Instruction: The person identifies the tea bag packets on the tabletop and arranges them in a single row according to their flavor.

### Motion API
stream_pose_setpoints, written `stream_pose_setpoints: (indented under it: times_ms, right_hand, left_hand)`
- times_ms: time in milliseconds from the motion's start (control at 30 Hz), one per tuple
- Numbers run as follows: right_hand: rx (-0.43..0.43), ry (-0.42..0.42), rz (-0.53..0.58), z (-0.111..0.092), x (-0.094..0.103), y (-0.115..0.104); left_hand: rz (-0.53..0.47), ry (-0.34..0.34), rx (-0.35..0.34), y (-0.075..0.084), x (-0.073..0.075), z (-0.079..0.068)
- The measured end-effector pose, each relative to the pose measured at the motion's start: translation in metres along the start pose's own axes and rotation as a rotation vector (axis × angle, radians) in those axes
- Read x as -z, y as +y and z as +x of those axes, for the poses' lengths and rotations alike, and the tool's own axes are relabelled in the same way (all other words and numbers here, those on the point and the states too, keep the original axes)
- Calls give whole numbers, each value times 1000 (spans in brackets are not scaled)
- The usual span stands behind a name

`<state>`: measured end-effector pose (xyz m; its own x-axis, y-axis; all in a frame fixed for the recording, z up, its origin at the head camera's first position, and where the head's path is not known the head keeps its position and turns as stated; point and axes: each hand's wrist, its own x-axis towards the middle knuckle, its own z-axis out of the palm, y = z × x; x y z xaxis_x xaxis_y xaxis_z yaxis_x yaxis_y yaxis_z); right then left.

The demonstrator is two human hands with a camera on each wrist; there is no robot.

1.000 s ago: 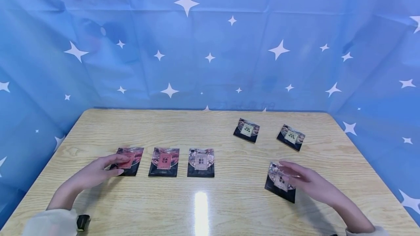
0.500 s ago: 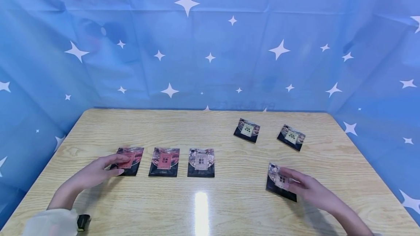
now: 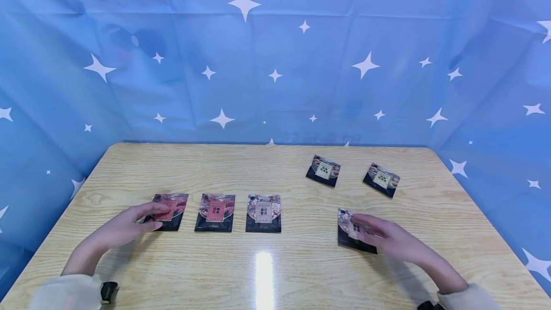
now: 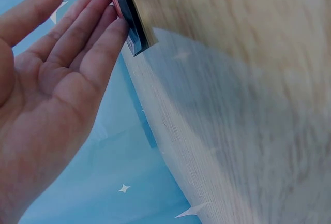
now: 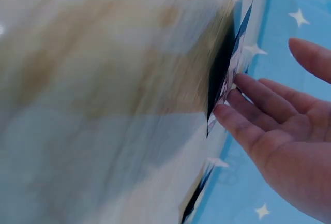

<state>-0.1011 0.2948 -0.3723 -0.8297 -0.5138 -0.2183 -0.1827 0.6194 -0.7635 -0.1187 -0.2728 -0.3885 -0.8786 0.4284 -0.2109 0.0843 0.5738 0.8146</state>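
My left hand [image 3: 122,226] lies at the left of the table, its straight fingertips resting on a red-labelled tea sachet [image 3: 179,204]. The left wrist view has the thumb held well off that sachet. A second red-labelled tea sachet [image 3: 215,213] and a lilac-labelled one [image 3: 263,213] lie flat in line to its right. On the right side, the fingertips of my right hand [image 3: 393,238] press on another lilac-labelled tea sachet [image 3: 346,229], partly covered by the hand and slightly turned. From the right wrist, the fingers [image 5: 243,125] are extended against its printed face, thumb apart.
Two green-labelled tea sachets, one left [image 3: 324,171] and one right [image 3: 381,180], lie askew at the back right. The wooden table [image 3: 193,271] has a bright reflection at its front middle. Behind it hangs a blue curtain [image 3: 275,99] with white stars.
My right hand has slid left and slightly away from me, and the lilac-labelled tea sachet under it has moved along and straightened a little. My left hand has stayed still.
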Motion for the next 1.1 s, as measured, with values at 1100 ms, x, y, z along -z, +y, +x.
stream_pose_setpoints:
  times_ms: [1100]
  right_hand:
    - [82, -128, 17, 86, -26, -35]
  left_hand:
    - [25, 11, 25, 0, 0, 1]
